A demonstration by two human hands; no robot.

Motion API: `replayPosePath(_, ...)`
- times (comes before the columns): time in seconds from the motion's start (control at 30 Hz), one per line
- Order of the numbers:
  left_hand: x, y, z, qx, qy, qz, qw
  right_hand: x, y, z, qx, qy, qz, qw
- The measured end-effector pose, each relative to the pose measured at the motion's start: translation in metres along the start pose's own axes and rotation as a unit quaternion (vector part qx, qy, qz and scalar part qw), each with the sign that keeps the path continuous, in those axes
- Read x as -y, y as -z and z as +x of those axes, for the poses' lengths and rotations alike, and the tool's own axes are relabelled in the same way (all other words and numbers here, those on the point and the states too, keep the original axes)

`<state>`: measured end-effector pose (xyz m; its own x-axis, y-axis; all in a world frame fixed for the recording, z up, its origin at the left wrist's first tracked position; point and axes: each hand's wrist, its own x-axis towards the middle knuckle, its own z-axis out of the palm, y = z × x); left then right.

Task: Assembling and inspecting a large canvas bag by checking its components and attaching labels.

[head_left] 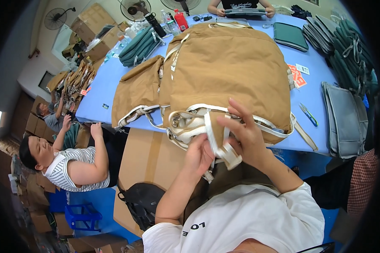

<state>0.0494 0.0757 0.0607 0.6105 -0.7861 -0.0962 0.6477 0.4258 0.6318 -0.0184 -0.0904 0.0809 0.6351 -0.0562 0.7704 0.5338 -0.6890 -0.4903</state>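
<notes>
A large tan backpack (pixel 232 63) with white-bound edges lies on the blue table in front of me. At its near edge, a tan strap piece (pixel 217 130) with white binding sticks up between my hands. My left hand (pixel 200 154) is closed on the lower left side of this strap, its fingertips partly blurred. My right hand (pixel 247 137) reaches round the strap from the right. Its upper fingers are raised and apart; the thumb and lower fingers are bent at the strap and smeared by motion. Cream mesh padding (pixel 190 130) shows just left of the strap.
A smaller tan bag part (pixel 137 90) adjoins the backpack's left side. Scissors (pixel 309 114) and a grey case (pixel 344 118) lie at the right. Green cases (pixel 139 46) are stacked far left. A cardboard sheet (pixel 152 156) and black backpack (pixel 143 200) are below; a co-worker (pixel 76 164) is at the left.
</notes>
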Motion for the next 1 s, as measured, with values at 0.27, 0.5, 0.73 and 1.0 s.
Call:
replayPosePath(0.27, 0.020, 0.001, -0.005, -0.055, -0.053, -0.097, 0.992, 0.027, -0.009, -0.037, 0.098, -0.033, 0.011, 0.995)
replayPosePath(0.5, 0.008, -0.014, -0.022, 0.016, -0.070, -0.074, 0.995, -0.016, -0.004, -0.027, 0.078, 0.024, 0.018, 0.997)
replayPosePath(0.73, -0.091, -0.055, -0.045, -0.036, -0.069, 0.530, 0.844, -0.026, 0.000, -0.027, 0.059, 0.033, 0.044, 0.997)
replayPosePath(1.0, -0.090, -0.044, 0.085, 0.175, -0.146, 0.858, 0.461, -0.019, 0.010, -0.030, 0.022, -0.024, 0.039, 0.999)
